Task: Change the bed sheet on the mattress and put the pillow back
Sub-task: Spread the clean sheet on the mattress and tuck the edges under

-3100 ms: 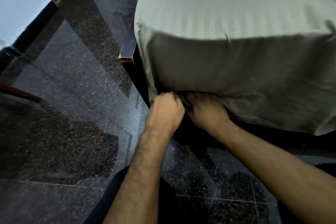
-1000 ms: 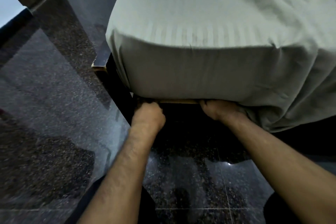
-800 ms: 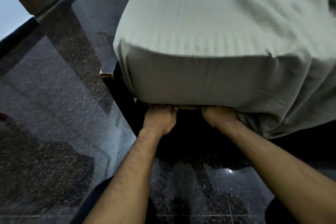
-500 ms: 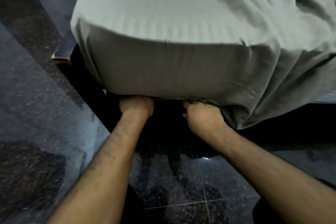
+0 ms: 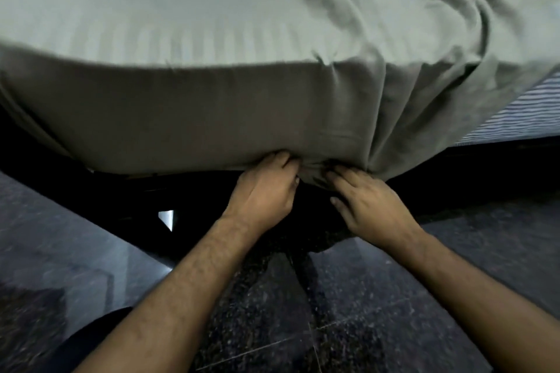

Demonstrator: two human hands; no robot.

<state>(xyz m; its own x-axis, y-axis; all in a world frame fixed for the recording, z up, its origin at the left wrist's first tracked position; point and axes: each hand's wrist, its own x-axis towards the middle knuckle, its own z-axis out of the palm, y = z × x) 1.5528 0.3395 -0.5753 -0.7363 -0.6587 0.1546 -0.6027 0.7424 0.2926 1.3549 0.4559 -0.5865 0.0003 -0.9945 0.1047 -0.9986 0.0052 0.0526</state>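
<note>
The bed sheet [image 5: 212,118] hangs taut down the mattress side at left, its lower hem running left to right just above both hands. The left hand [image 5: 263,191] curls its fingers into the hem; just beside it, the right hand [image 5: 363,206] pushes straighter fingers under the bunched folds, nearer the loose, untucked stretch at right.
</note>
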